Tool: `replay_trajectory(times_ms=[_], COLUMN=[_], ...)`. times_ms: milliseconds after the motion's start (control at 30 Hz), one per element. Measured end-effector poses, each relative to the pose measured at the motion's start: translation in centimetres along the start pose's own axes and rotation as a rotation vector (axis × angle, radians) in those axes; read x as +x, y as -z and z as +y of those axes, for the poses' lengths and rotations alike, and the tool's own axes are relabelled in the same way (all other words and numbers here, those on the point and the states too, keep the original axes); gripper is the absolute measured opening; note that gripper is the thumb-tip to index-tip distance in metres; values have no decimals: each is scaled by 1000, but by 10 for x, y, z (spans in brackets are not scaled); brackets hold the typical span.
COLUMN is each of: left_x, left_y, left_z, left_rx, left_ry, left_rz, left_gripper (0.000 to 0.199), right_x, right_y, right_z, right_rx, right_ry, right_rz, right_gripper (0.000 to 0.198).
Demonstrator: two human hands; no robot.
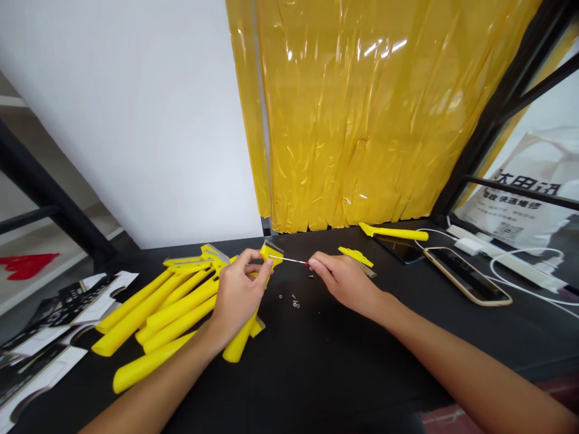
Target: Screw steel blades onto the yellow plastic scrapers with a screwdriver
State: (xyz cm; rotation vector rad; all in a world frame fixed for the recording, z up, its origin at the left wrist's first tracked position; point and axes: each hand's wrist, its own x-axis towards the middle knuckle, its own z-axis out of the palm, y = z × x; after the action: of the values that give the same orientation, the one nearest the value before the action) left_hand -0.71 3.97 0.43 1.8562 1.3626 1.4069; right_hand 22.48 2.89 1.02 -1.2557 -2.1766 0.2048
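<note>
My left hand (242,295) is closed around the head end of a yellow scraper (242,340), whose handle slants down toward me. A metal blade edge shows at the top of its head. In my right hand (346,280) is a small screwdriver (292,260) with a thin steel shaft; its handle is mostly hidden by my fingers. The shaft's tip meets the scraper head beside my left thumb. Small screws and nuts (295,302) lie on the black table between my hands. Beyond my right hand rests a loose yellow scraper head piece (356,255) with a blade partly under it.
Several yellow scrapers (181,307) are heaped at left, beside printed cards (63,337). Another scraper (393,232) lies at the back right, near a dark phone (400,250), a phone with a tan case (468,277), and a white power strip (506,259) with cables. Yellow film (362,120) hangs behind.
</note>
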Motion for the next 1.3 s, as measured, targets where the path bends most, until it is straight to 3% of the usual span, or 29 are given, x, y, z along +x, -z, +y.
replay_trajectory(times_ms=[233,400,633,800,1067,1300], left_x=[0,-1,1,0,0,0], left_y=[1,1,2,0,1,0], left_z=[0,2,4,5,0,0], left_rx=[-31,10,-65,-75,-73,-47], left_ry=[-3,-47,-56,-66,-43,-40], left_rz=[-30,-39,-38,-25,-1,14], left_gripper=[17,14,15,19,36,40], right_x=[-4,-1,-3,-2,-4,-1], right_y=[2,2,2,0,0,1], right_z=[-8,-4,-9,-7,-9,-4], right_rx=[112,69,99,50,145,110], right_ry=[-47,-17,-75,-29,-63,19], right_rz=[14,25,31,28,18,86], right_gripper=[18,36,16,35,15,28])
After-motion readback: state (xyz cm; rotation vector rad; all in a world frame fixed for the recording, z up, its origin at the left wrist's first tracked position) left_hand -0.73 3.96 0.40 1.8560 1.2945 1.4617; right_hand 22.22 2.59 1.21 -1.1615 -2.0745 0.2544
